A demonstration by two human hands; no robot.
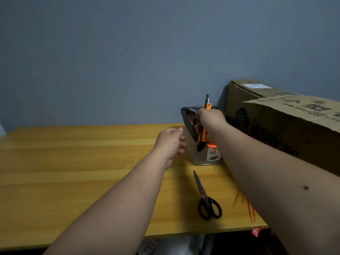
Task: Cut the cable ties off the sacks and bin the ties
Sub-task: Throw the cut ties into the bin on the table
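My right hand [211,122] grips an orange and black utility knife [204,133] upright, blade out at the top, over a small clear bin [200,157] lined with a black bag at the table's back right. A red cable tie [192,124] shows inside the bag's rim. My left hand [171,140] hovers just left of the bin with fingers loosely curled, holding nothing. Several orange and green cable ties [248,205] lie near the table's right front, partly hidden by my right forearm. No sack is in sight.
Black-handled scissors [207,199] lie shut on the wooden table [73,172] in front of the bin. Two large cardboard boxes [285,126] stand at the right against the blue-grey wall. Packaging shows below the table's front edge.
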